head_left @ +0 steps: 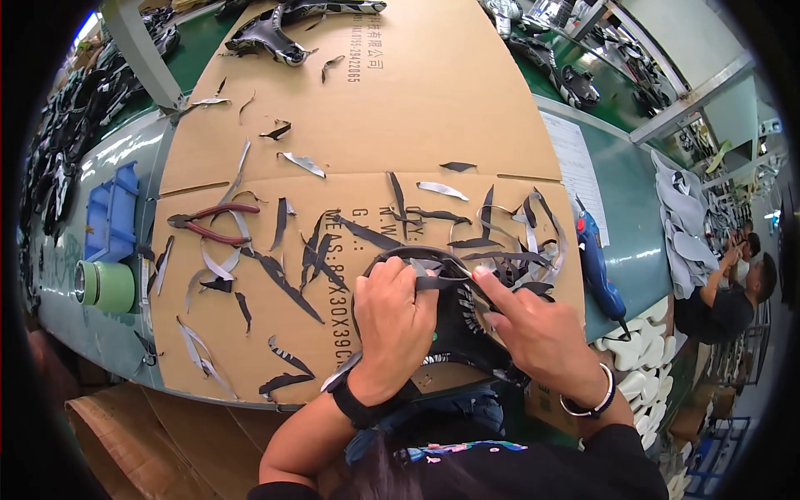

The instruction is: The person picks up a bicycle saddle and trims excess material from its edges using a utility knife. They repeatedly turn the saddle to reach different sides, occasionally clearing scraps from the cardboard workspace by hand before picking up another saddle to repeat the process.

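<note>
A black curved part (454, 333) with silver markings lies at the near edge of the cardboard, below my hands. My left hand (392, 312) is closed at its rim, pinching a dark strip of trim (433, 283) that stretches toward the right. My right hand (533, 329) is closed with its index finger extended along the rim. A thin metal-tipped tool (461, 270) shows at that fingertip; its handle is hidden in the hand. Cut black and grey strips (287, 287) lie scattered around the part.
Red-handled pliers (218, 225) lie at left on the cardboard sheet (450, 92). Beyond its left edge are a green tape roll (112, 287) and blue bin (112, 212). A blue power tool (592, 262) lies right, near white pads (642, 358). Another black part (271, 37) sits far off.
</note>
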`<state>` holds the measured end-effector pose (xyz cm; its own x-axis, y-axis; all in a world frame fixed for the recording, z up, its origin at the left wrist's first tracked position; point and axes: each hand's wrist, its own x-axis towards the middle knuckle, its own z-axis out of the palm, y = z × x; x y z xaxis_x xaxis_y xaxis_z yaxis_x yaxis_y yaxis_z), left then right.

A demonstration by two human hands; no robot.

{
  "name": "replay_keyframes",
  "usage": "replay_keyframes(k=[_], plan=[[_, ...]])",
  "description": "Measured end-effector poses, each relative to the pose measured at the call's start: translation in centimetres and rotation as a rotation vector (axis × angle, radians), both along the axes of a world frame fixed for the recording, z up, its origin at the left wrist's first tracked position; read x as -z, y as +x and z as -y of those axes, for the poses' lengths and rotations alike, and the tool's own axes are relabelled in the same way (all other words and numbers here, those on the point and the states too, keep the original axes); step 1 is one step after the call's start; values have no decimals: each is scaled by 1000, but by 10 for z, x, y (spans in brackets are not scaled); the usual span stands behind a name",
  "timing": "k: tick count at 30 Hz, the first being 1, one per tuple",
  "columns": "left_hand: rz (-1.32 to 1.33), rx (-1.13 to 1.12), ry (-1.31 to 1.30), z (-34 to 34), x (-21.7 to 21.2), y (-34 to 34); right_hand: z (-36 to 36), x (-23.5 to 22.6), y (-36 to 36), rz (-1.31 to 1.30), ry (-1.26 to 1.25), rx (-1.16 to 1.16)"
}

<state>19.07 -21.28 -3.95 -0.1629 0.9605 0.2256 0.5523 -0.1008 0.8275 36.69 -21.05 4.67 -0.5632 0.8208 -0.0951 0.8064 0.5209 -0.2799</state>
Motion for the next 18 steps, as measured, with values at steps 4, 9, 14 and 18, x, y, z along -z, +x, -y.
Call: replay_keyframes(k=[4, 9, 14, 18], plan=[[202, -6, -43, -2, 5, -3, 4, 8, -7, 173, 51, -14], [1205, -194, 172, -2, 12, -17, 27, 17, -6, 114, -44, 94], [1601, -178, 267, 13, 4, -45, 13, 34, 7, -434, 48, 166], [1012, -329, -33, 23, -14, -65, -9, 49, 9, -428, -282, 109]])
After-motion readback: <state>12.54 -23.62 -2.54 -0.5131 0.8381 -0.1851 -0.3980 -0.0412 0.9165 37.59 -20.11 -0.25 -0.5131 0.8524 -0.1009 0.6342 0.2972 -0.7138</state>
